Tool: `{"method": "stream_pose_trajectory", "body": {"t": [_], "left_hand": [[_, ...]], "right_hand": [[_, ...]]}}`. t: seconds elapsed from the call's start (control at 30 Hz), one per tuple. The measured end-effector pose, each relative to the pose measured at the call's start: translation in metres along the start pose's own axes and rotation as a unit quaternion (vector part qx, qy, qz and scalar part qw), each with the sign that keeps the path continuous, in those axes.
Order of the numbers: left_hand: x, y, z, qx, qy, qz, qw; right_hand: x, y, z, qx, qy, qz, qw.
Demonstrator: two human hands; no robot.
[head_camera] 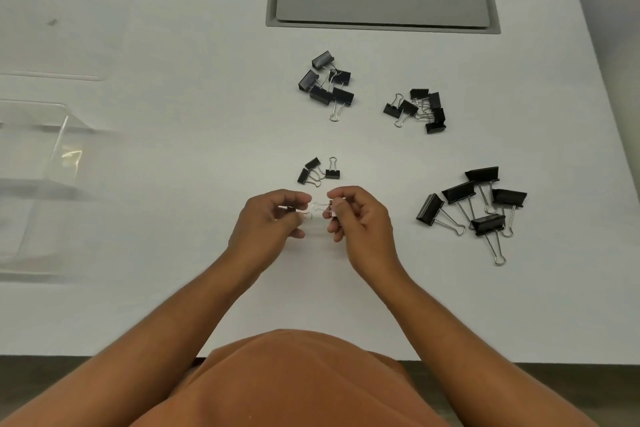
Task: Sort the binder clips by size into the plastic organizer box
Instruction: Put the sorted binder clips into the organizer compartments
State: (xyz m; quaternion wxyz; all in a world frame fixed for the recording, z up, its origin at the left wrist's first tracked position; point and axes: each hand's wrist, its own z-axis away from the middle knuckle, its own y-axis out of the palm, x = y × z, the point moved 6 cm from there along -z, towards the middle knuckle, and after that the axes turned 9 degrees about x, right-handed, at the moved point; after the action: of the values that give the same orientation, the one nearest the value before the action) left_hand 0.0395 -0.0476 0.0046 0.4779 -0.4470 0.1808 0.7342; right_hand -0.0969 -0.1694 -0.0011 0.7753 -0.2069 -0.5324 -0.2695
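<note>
Between my two hands, low over the white table [173, 305], I hold small binder clips: my right hand [360, 218] pinches one small clip [333, 209] between thumb and curled fingers, its wire handles pointing toward my left hand [266, 218], whose thumb and fingertips are closed on wire handles there. Whether the left holds a second clip or only the far end of the same one I cannot tell, since my fingers cover it. I judge I am still at the grouping step, pulling apart or checking the smallest clips before anything goes into the box. Just beyond my fingers lie the loose small clips [318, 172], three of them. Farther up sits a heap of medium-large clips [327, 83], five as far as I can count, and to its right a heap of medium clips [417, 109], about six, tangled enough that I am unsure. At my right, near the table's edge, lie the largest clips [479, 203], five, handles splayed. The clear plastic organizer box [52, 156] stands well apart at far left, with nothing I can see in it. Next I must free this clip, lay it with its three fellows, then carry each group leftward to its own compartment. A grey cable hatch [382, 5] lies at the far side.
</note>
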Motion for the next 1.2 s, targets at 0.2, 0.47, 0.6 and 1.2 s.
{"method": "stream_pose_trajectory", "body": {"t": [0.2, 0.47, 0.6, 1.2], "left_hand": [[-0.006, 0.004, 0.015, 0.057, 0.020, -0.034, 0.998], [0.006, -0.020, 0.024, 0.016, 0.028, -0.015, 0.999], [0.010, -0.037, 0.030, 0.027, 0.026, 0.008, 0.999], [0.036, -0.270, 0.117, -0.183, 0.086, -0.052, 0.978]], "right_hand": [[0.003, 0.016, 0.007, 0.042, 0.011, 0.058, 0.997], [0.006, 0.042, 0.007, 0.081, 0.054, -0.031, 0.995], [0.010, 0.061, 0.008, 0.061, 0.073, -0.063, 0.993], [0.053, 0.258, 0.004, 0.097, 0.084, -0.033, 0.991]]}}
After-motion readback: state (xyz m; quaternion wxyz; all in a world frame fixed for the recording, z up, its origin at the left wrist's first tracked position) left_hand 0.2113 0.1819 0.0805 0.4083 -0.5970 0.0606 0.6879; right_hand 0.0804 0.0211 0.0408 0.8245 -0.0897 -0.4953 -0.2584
